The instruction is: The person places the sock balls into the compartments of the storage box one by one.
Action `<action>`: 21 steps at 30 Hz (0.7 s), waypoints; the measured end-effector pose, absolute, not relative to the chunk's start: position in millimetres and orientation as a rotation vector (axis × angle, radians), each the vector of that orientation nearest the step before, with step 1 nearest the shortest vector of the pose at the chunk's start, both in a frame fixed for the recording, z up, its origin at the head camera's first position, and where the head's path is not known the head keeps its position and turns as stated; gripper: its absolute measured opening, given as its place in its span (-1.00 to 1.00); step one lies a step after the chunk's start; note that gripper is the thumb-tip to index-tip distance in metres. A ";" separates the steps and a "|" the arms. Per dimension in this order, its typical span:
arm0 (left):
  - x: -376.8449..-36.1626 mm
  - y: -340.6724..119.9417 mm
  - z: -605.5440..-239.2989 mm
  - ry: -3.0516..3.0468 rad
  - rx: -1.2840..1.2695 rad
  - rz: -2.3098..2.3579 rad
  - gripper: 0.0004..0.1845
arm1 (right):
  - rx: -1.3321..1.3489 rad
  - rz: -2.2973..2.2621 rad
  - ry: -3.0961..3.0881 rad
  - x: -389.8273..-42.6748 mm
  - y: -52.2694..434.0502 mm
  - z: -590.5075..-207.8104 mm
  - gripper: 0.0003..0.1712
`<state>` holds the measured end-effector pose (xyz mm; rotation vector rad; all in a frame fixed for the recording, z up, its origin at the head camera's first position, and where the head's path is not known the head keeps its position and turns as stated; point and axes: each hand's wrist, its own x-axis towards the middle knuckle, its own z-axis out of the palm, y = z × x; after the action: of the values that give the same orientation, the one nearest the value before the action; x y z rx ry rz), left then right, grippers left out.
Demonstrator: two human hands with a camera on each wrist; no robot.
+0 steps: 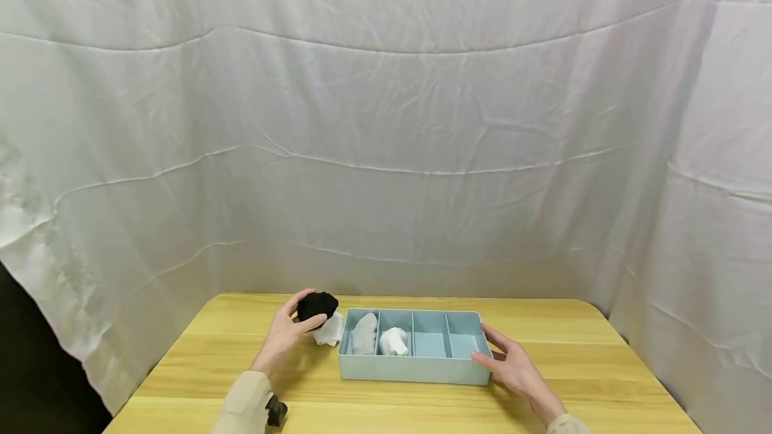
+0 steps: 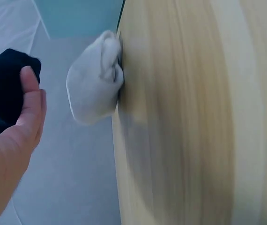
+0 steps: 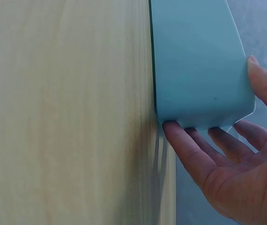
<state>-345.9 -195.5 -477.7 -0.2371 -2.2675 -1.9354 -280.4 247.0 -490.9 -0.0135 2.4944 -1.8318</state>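
Observation:
My left hand (image 1: 286, 330) holds a balled black sock (image 1: 317, 309) between thumb and fingers, raised above the table at the left of the box. Below it a folded white sock (image 1: 329, 331) lies on the table; the left wrist view shows the same white sock (image 2: 93, 79) close by the black one. A light blue divided box (image 1: 416, 370) stands to the right. In its leftmost compartment is a grey sock (image 1: 364, 335), and beside that a white rolled sock (image 1: 395, 341). My right hand (image 1: 512, 364) grips the box's right end, thumb at the rim, fingers against the outer wall.
The wooden table (image 1: 573, 387) carries all of this. Pale curtains (image 1: 422, 220) hang behind it and at both sides. Two bare compartments, including one (image 1: 429, 337) right of the middle, make up the box's right half. A dark wrist device (image 1: 276, 411) sits at my left sleeve.

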 end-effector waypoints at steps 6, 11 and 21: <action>-344.5 -179.8 -473.0 -2.195 -0.277 -1.959 -0.38 | -0.011 -1.826 2.504 -281.5 248.0 -492.0 -0.08; -343.3 -172.1 -473.8 -2.180 -0.322 -2.017 -0.36 | -0.016 -1.831 2.496 -281.7 247.7 -492.0 -0.08; -340.7 -151.4 -473.2 -2.167 -0.431 -2.069 -0.34 | -0.021 -1.824 2.500 -282.3 248.5 -489.5 -0.08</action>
<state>-340.7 -151.4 -473.2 -0.4311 -2.1672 -2.0694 -282.3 248.5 -489.5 -0.0212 2.5002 -1.8241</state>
